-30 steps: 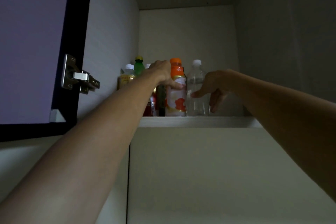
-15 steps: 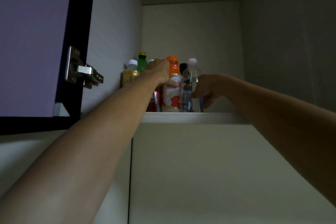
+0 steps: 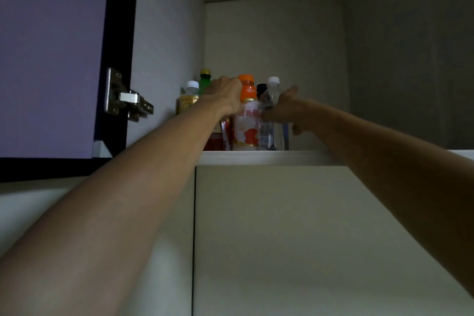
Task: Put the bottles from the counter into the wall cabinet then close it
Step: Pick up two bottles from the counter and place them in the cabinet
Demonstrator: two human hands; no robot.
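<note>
Bottles stand bunched at the left front of the pale shelf (image 3: 256,157) inside the open white wall cabinet (image 3: 272,41), close against its left wall, which leaves the right half of the shelf free and lets both arms reach them from below. The left hand (image 3: 225,95) is curled round the upper part of the orange-capped plastic bottle with a white and orange label (image 3: 246,120), probably to steady it or nudge it into line. The right hand (image 3: 284,108) is wrapped round the clear water bottle with a white cap (image 3: 272,120), which touches the orange-capped one; the fingers look closed on its body, though the dim light makes the exact grip hard to read. Behind them show a green bottle with a yellow cap (image 3: 204,79), a pale bottle with a white cap and a gold label (image 3: 188,100), a black-capped bottle (image 3: 261,88) peeping between the two front ones, and something red (image 3: 218,136) low under the left wrist.

Red characters run across the white label near the neck, but they are partly covered and too blurred to read; the gold label's print is also illegible. No brand can be made out.

The purple-faced cabinet door with a black edge (image 3: 51,59) hangs open on its metal hinge (image 3: 123,97), so closing it is not yet done.
</note>
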